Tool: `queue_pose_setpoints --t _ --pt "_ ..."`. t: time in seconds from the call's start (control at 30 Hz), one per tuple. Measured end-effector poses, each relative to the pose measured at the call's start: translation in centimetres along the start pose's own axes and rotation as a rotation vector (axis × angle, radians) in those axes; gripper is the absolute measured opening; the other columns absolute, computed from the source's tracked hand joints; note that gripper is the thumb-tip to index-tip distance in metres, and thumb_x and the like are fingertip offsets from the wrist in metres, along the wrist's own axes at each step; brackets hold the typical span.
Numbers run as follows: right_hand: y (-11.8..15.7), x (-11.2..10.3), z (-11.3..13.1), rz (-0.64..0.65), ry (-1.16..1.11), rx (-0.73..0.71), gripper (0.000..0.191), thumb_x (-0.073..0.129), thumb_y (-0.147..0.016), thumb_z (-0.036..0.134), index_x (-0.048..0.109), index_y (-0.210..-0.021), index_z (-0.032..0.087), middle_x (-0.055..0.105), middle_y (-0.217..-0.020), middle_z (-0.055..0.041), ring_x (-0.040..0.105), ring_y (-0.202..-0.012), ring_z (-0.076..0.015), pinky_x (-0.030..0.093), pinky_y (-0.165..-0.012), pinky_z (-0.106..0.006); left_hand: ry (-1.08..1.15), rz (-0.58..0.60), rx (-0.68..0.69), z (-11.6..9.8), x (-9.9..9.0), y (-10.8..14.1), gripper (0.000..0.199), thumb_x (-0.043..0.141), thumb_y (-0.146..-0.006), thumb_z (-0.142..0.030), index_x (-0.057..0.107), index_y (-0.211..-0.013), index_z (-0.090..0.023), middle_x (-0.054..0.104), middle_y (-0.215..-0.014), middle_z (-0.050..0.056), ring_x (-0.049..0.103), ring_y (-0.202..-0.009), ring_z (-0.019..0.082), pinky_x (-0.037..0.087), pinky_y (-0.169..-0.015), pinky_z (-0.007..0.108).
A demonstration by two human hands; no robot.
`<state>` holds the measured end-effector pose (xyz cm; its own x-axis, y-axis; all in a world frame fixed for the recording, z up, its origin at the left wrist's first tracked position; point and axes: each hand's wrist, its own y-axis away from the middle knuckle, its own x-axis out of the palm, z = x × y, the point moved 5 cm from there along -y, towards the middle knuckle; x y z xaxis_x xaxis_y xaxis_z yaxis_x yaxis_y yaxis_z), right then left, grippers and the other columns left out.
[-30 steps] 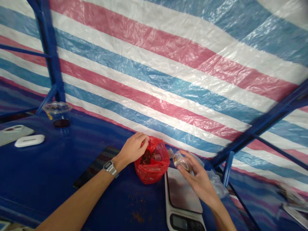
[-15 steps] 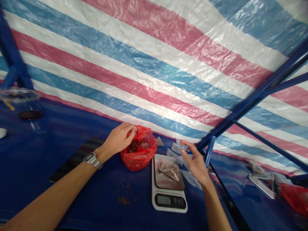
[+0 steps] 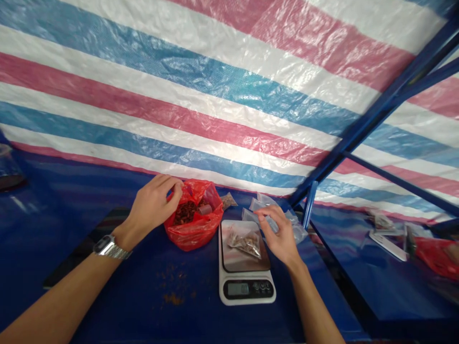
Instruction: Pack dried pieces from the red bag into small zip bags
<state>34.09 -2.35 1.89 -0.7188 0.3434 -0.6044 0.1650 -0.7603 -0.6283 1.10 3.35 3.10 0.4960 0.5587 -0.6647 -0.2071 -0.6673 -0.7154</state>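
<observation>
Now the left hand (image 3: 152,205) pinches the red bag (image 3: 193,229) (right hand (image 3: 281,241) half-open over clear sachets (image 3: 265,212)).

A striped tarpaulin (image 3: 179,95) of pink, white and blue rises behind the deep blue table (image 3: 64,200), and a blue metal frame bar (image 3: 383,110) runs above the table's right end. On the table lie a dark flat slab (image 3: 107,224) and scattered reddish-brown crumbs (image 3: 172,298), with a clear plastic cup (image 3: 9,167) at its left end. Beyond its right end lie a white flat rectangular object (image 3: 387,246) and a crumpled red plastic bag (image 3: 435,258).
</observation>
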Motion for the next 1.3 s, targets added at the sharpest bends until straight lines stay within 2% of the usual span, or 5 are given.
queue_pose_setpoints --t 0.4,0.63,0.93,1.17,1.3 --pt "0.3 0.7 1.6 0.187 -0.008 0.007 0.014 0.059 -0.102 0.029 0.072 -0.107 0.026 0.070 -0.105 -0.0057 0.061 -0.105 -0.0257 0.046 -0.095 -0.042 -0.027 -0.012 0.003 -0.1 0.4 0.1 0.029 0.044 -0.103 -0.025 0.071 -0.093 -0.021 0.074 -0.094 0.007 0.069 -0.095 0.026 0.052 -0.090 0.037" --pt "1.1 1.7 2.4 0.455 0.053 0.063 0.048 0.078 -0.089 0.035 0.063 -0.135 0.031 0.068 -0.121 -0.0071 0.059 -0.117 -0.0300 0.045 -0.103 -0.048 -0.042 -0.055 0.006 0.0 -0.2 0.0 0.025 0.046 -0.102 -0.022 0.068 -0.090 -0.020 0.074 -0.092 0.006 0.068 -0.093 0.025 0.052 -0.088 0.036" --pt "1.6 2.3 1.3 0.189 -0.045 0.107 0.037 0.068 -0.096 0.036 0.064 -0.132 0.030 0.071 -0.119 -0.0067 0.065 -0.118 -0.0291 0.049 -0.106 -0.046 0.236 -0.038 0.192 -6.7 -1.5 1.2 0.023 0.047 -0.100 -0.013 0.068 -0.092 -0.019 0.071 -0.086 0.005 0.067 -0.082 0.020 0.053 -0.081 0.032" --pt "0.0 4.0 4.3 0.106 -0.164 0.066 0.041 0.065 -0.099 0.038 0.058 -0.138 0.030 0.072 -0.116 -0.0044 0.069 -0.111 -0.0235 0.054 -0.100 -0.036 0.586 0.221 -0.170 -10.7 1.3 4.3 0.024 0.049 -0.105 -0.031 0.056 -0.125 -0.021 0.074 -0.103 0.007 0.072 -0.090 0.022 0.056 -0.079 0.034" --pt "-2.2 5.4 6.3 0.166 -0.146 -0.023 0.041 0.063 -0.099 0.033 0.058 -0.139 0.031 0.070 -0.126 -0.0055 0.069 -0.113 -0.0229 0.055 -0.101 -0.036 0.911 0.150 -0.399 -10.0 2.8 5.7 0.029 0.043 -0.108 -0.038 0.048 -0.134 -0.024 0.072 -0.111 0.007 0.071 -0.095 0.020 0.056 -0.088 0.035"
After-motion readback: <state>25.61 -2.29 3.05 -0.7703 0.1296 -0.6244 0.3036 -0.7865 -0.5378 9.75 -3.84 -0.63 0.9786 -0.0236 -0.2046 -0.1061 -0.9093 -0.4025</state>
